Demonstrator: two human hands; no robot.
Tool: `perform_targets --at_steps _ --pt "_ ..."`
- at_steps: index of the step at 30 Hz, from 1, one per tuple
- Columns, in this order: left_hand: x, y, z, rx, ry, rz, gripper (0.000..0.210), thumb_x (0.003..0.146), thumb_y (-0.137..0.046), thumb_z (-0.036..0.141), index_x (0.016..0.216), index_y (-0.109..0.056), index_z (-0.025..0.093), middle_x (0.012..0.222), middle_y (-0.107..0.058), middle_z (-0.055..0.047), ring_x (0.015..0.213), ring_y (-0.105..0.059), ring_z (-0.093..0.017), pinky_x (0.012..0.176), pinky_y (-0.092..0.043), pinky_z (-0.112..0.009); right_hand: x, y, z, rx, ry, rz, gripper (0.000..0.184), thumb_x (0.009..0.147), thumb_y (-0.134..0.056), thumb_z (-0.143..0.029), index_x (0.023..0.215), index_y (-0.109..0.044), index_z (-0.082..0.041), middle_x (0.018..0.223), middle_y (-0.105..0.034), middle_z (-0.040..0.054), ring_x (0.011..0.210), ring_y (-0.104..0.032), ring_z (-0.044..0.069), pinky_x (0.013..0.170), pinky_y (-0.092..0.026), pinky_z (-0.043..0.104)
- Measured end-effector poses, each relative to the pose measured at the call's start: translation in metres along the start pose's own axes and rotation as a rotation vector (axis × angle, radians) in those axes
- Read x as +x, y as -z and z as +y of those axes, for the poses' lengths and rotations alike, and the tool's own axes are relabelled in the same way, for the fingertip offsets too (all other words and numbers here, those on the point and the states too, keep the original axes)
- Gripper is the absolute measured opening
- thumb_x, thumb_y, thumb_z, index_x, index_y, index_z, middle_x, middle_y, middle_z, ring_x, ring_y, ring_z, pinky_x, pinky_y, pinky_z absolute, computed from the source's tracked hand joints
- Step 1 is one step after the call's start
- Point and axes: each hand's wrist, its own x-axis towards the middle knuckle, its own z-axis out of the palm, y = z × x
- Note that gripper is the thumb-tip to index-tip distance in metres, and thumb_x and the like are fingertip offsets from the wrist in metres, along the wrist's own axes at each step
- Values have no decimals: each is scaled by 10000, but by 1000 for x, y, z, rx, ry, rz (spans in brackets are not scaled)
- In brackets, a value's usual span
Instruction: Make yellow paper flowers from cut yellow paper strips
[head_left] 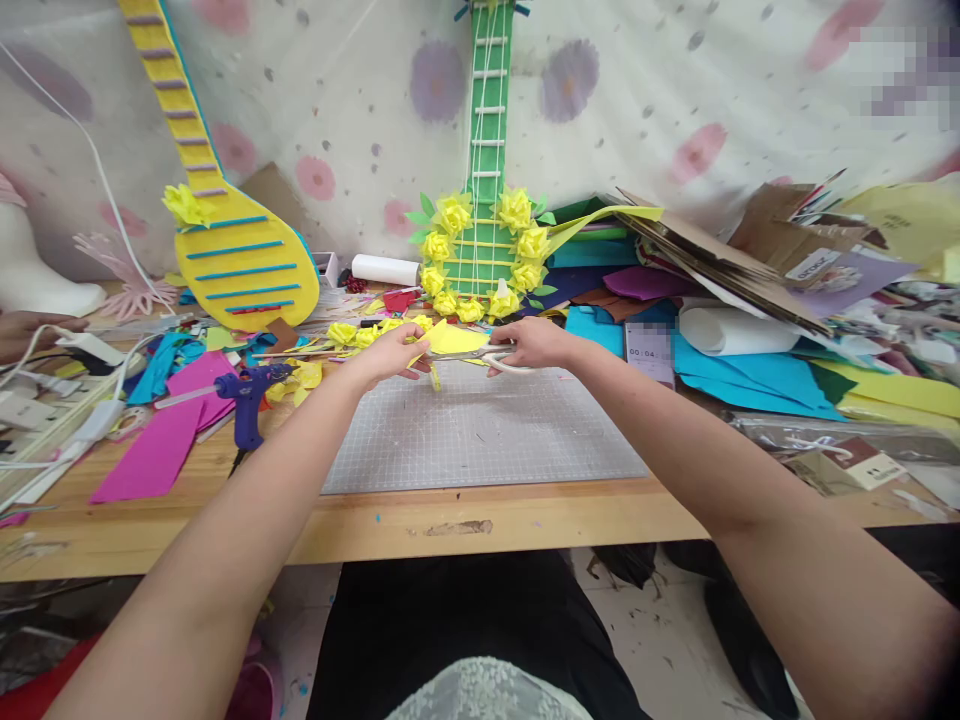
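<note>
Thumb and fingers pinched tight, your left hand (401, 352) has its grip on the yellow piece (451, 337), holding it up above the far edge of the cutting mat (480, 430). Across from it, your right hand (531, 345) is curled around the white handles of the scissors (484, 354), the blades pointing left along the near edge of that yellow! Whether they're biting in or only lying against it, you can't quite tell from here. A thin yellow strip (436, 376) dangles below your left fingers, and yellow flowers (343, 334) lie just beyond that hand.

Right behind, the green instrument model (487, 240) stands upright, ringed in yellow blooms; off to the left leans the yellow instrument model (240, 260). Nearer you on that side, a blue glue gun (251, 395) beside magenta sheets (150, 450). Over right, a phone (649, 350) by blue sheets (750, 380), all on the wooden table (360, 545).
</note>
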Motion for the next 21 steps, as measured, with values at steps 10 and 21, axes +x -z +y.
perform_targets --at_steps 10,21 --pt "2 -3 3 -15 -5 -18 148 763 -536 293 755 -420 202 658 -630 -26 664 -636 -167 616 -507 -309 -6 5 1 -69 -24 11 465 596 -559 -661 746 -592 -222 685 -593 15 602 -461 131 526 -204 233" --pt "4 -6 -5 -319 -51 184 139 733 -573 262 734 -458 186 629 -588 -1 607 -594 -130 603 -523 -319 -50 -33 48 -10 -699 158 366 699 -493 -534 845 -590 -212 817 -637 69 723 -557 210 539 -323 260"
